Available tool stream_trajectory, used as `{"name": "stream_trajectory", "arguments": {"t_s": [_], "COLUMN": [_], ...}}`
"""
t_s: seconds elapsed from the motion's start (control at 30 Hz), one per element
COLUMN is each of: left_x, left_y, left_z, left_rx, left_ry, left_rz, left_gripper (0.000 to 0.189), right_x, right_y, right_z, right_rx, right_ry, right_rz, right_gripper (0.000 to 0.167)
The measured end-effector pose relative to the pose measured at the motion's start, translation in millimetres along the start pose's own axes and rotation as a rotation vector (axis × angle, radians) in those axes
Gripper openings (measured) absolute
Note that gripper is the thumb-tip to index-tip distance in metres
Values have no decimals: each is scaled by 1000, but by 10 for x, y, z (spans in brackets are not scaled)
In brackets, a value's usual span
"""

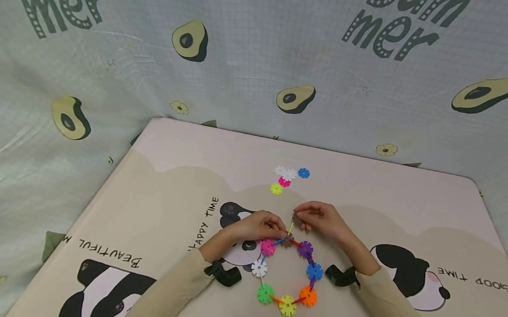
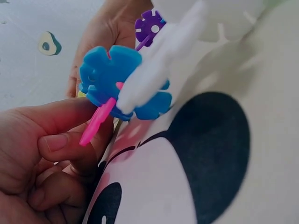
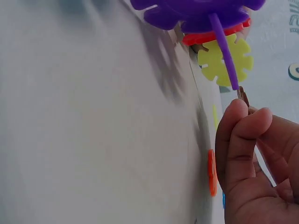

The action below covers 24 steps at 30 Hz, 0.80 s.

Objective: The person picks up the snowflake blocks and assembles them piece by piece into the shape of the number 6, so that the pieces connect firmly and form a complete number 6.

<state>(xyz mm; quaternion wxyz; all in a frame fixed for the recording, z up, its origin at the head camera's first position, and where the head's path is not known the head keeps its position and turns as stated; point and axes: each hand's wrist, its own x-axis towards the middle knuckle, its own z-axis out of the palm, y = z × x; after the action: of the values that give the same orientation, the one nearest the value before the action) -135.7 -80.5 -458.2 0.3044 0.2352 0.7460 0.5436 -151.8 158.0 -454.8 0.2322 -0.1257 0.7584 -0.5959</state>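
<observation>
Notched plastic discs, slotted together, form a ring on the table, with a yellow disc (image 1: 287, 306) at its near side. My left hand (image 1: 262, 225) pinches the ring's far side, beside a brown disc (image 1: 287, 239) and an edge-on blue disc (image 2: 110, 77); its fingertips are partly hidden behind the blue disc. Another yellow disc (image 3: 225, 59) stands up from that brown disc. Between thumb and fingers, my right hand (image 1: 322, 220) holds a second brown disc (image 3: 243, 96) at the raised yellow disc's upper edge. Whether these two are joined, I cannot tell.
Beyond the hands lie several loose discs: white (image 1: 289, 174), blue (image 1: 303, 173), pink (image 1: 284, 182) and yellow (image 1: 276, 189). A printed cloth (image 1: 241, 80) hangs behind the table's far edge. The table cover (image 1: 182, 188) bears panda and dog drawings.
</observation>
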Motion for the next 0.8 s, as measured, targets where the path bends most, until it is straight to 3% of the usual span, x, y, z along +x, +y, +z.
{"name": "stream_trajectory", "arguments": {"t_s": [0.27,0.57,0.8], "left_x": [3,-6,-15], "left_y": [-11,-19,-9], "left_z": [6,5,61], "left_rx": [0,3,56], "left_ry": [13,29,104], "left_rz": [-15,-38,-35], "left_gripper": [18,16,15], "right_x": [38,42,54], "right_y": [0,16,27], "right_z": [10,42,63], "right_rx": [-14,-5,-42], "right_ry": [10,-63,-85], "right_rz": [42,-4,-24], "right_gripper": [25,26,23]}}
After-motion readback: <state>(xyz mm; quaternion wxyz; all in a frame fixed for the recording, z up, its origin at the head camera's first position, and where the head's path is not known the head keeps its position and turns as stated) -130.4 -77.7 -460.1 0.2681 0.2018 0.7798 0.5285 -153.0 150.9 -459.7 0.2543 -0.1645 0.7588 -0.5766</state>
